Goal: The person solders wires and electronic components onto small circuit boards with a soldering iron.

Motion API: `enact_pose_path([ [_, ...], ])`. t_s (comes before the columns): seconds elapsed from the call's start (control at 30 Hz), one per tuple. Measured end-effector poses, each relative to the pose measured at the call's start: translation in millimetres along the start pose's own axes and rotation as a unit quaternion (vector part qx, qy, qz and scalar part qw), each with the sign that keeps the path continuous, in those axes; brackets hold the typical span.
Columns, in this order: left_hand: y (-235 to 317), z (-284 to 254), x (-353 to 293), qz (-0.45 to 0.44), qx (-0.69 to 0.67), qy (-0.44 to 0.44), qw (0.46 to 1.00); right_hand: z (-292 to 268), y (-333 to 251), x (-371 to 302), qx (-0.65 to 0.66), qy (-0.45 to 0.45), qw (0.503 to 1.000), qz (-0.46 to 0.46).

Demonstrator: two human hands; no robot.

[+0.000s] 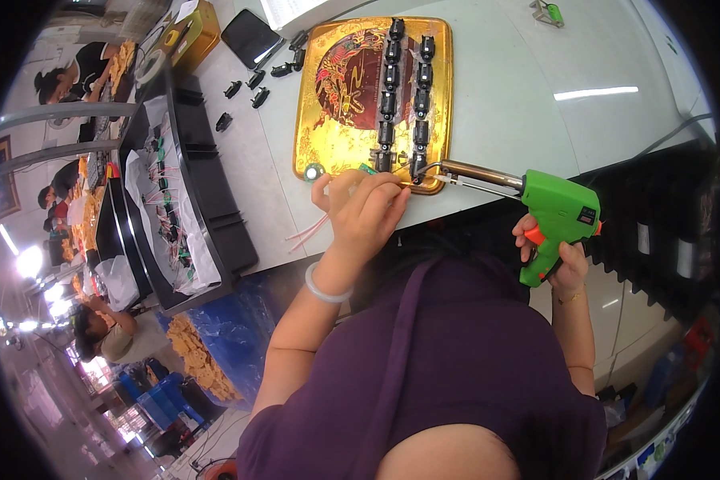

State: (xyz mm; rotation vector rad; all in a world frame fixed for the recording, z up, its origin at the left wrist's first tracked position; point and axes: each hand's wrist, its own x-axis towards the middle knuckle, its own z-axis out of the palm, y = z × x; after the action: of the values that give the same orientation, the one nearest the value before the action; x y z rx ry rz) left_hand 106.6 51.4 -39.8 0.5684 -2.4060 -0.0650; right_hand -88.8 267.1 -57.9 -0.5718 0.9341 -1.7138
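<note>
My right hand (558, 260) is wrapped round the handle of a green soldering gun (560, 210), a finger at its orange trigger. Its long metal barrel points left, with the tip at the lowest black part in the right row. Opposite the tip, my left hand (364, 208) is closed in a pinch; thin pink and white wires (308, 234) trail from beneath it. A small green piece (367, 169) shows beside its fingers, which partly hide what they grip. Two rows of small black parts (391, 76) stand on a gold tin lid (320, 144).
Several loose black parts (260, 98) and a dark phone (250, 38) lie left of the lid. A black tray (216, 180) holds wired green boards on white lining. At the back right sits a small metal-and-green piece (549, 14). A black cable (672, 134) runs along the right side.
</note>
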Motion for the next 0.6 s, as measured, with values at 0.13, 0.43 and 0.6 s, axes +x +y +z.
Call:
enact_pose_path([
  [0.13,-0.4,1.8,1.1,0.001,-0.017,0.0,1.0,0.7,3.5,-0.8,0.001,0.011,1.0,0.003],
  [0.43,-0.4,2.2,1.5,0.001,-0.024,-0.001,1.0,1.5,4.7,-2.0,0.004,0.008,1.0,0.016],
  [0.6,-0.3,2.7,1.7,-0.005,-0.026,0.0,1.0,-2.5,6.7,-2.7,0.01,0.001,1.0,0.027],
])
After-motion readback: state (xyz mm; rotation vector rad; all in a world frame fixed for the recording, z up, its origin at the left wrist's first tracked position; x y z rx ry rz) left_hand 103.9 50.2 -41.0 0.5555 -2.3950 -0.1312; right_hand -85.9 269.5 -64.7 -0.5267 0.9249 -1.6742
